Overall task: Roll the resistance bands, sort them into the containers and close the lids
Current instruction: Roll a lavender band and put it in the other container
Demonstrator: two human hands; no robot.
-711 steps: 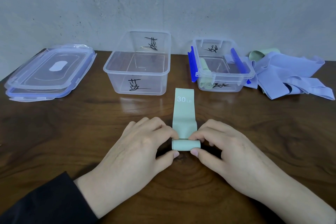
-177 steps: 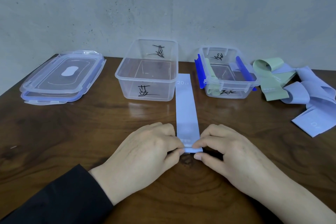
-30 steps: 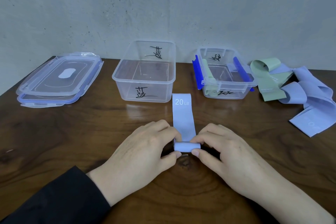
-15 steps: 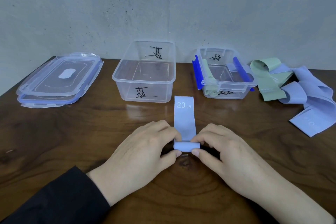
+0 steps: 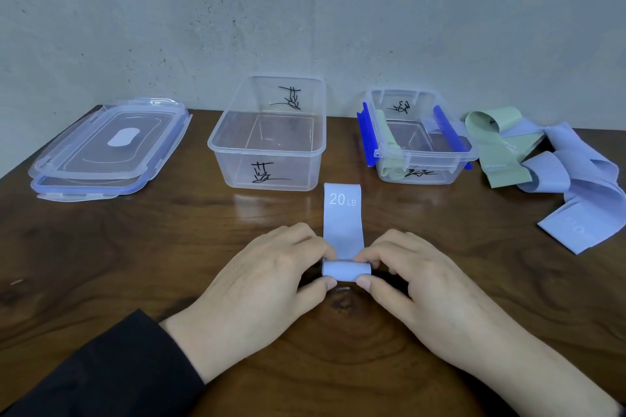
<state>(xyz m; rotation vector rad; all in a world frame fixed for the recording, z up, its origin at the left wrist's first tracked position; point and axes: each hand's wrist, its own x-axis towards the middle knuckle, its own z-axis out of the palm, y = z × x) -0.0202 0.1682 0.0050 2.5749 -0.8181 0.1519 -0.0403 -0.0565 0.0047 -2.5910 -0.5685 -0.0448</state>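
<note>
The lavender band (image 5: pixel 343 223) marked "20 LB" lies on the wooden table (image 5: pixel 135 264), just in front of the large clear container (image 5: pixel 267 135), and its near end is already rolled into a small cylinder. The left hand (image 5: pixel 267 281) pinches the left end of this roll between thumb and fingers, and the right hand (image 5: pixel 416 281) pinches the right end in the same way. To the right of the large container stands the small container (image 5: pixel 420 142) with a green roll inside. Further right lie loose bands (image 5: pixel 559 169). To the left of the large container two lids (image 5: pixel 108 149) are stacked.
</note>
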